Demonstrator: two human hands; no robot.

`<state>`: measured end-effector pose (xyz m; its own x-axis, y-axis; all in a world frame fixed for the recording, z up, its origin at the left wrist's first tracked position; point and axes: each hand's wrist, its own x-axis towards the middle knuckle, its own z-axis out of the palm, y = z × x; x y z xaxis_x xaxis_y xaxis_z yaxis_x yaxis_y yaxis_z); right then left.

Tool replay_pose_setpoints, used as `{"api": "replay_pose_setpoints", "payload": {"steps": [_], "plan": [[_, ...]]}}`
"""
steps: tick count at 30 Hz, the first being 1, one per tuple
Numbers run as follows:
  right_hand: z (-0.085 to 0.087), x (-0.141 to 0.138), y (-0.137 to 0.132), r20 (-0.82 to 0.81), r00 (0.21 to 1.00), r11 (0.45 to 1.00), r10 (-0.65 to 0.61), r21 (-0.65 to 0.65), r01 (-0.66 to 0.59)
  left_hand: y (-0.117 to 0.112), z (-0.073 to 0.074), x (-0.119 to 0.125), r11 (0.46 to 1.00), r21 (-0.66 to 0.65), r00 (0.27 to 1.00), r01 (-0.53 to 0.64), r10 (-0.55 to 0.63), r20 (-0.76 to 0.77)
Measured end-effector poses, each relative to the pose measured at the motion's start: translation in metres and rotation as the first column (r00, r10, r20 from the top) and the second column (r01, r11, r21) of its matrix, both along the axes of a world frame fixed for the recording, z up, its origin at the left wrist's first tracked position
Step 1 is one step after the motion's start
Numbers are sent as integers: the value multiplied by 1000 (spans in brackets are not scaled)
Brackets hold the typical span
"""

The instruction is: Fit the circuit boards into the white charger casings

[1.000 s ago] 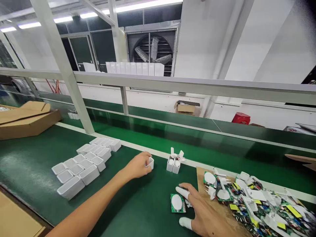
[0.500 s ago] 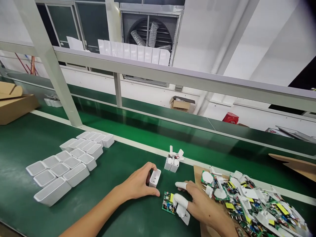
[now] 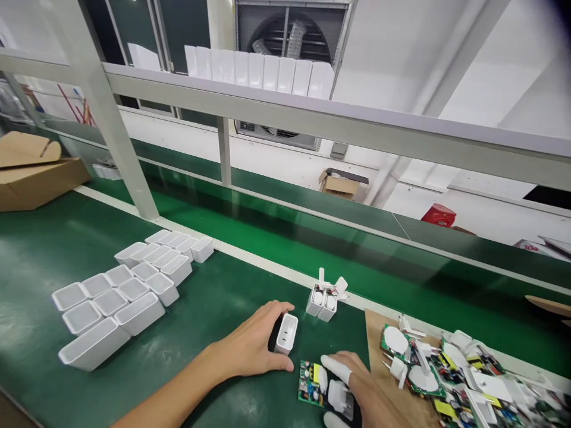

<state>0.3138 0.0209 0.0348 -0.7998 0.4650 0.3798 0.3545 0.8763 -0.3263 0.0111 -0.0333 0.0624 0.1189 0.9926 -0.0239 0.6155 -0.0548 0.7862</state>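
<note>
A small white plastic case (image 3: 286, 334) with two slots in its floor stands on the green table. My left hand (image 3: 252, 342) curves around its near left side, thumb and forefinger apart, a dark gap showing between palm and case. To the right, a green circuit board (image 3: 308, 380) with yellow and blue parts lies beside a white plug piece (image 3: 339, 397). My right hand (image 3: 363, 386), with white finger cots, spreads its finger and thumb on either side of that piece; whether it touches is unclear. Two white cases (image 3: 322, 302) stand behind, with parts sticking out.
Rows of open white cases (image 3: 111, 300) stand at the left. On brown cardboard (image 3: 379, 356) at the right lies a heap of circuit boards (image 3: 473, 380). A metal frame post (image 3: 118, 142) rises at the back left, near a cardboard box (image 3: 40, 181).
My left hand has loosened from the white case, its forefinger lifting away. My right hand has opened wider and drawn back from the circuit board. The camera view has shifted.
</note>
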Motion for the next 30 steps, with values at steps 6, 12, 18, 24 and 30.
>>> {"api": "replay_pose_setpoints", "payload": {"steps": [6,12,18,24,30], "plan": [[2,-14,-5,-234,972,1000,-24,2,26,-1,-8,2,1000,18,1000,4,-4,-1],[13,-20,-20,-378,906,965,-191,96,243,-2,-18,21,933,326,988,151,-128,-89],[15,-19,-16,-330,937,950,-120,236,204,-3,-17,31,882,431,979,190,-136,-153],[14,-18,-18,-296,942,938,-160,250,238,0,-15,30,876,436,976,204,-148,-158],[9,-23,-20,-305,940,943,-153,240,231,0,-14,33,876,433,974,212,-155,-164]]}}
